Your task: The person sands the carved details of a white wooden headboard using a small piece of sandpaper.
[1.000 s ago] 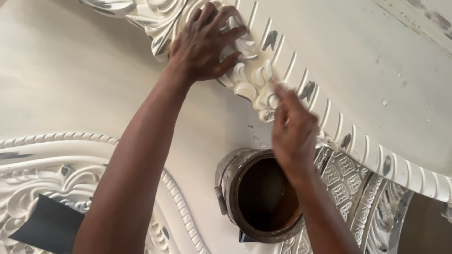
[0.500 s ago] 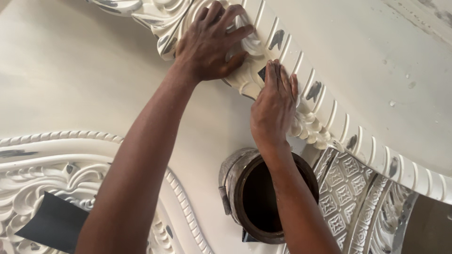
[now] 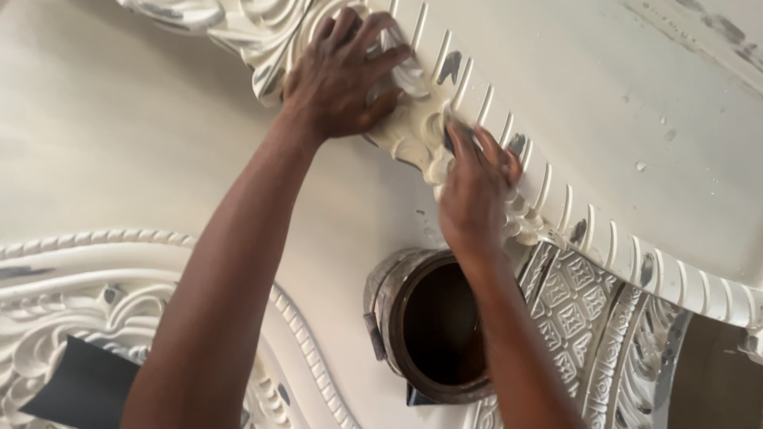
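A white carved moulding (image 3: 604,238) with a fluted rim runs from the top middle down to the right edge. My left hand (image 3: 338,79) lies flat on its leafy carved part (image 3: 413,135), fingers spread and pressing down. Just below, my right hand (image 3: 473,195) is blurred. Its fingertips press a small dark piece (image 3: 449,141), seemingly abrasive sheet, against the flutes. Most of that piece is hidden under the fingers.
A round metal can (image 3: 389,310) with a dark inside stands just below my right wrist. A dark flat sheet (image 3: 75,389) lies at the lower left on another white carved panel (image 3: 79,262). A silvery embossed panel (image 3: 572,310) lies right of the can.
My right hand has slid along the fluted rim, first up toward my left hand, then back down a little. The left hand has kept its place on the carving.
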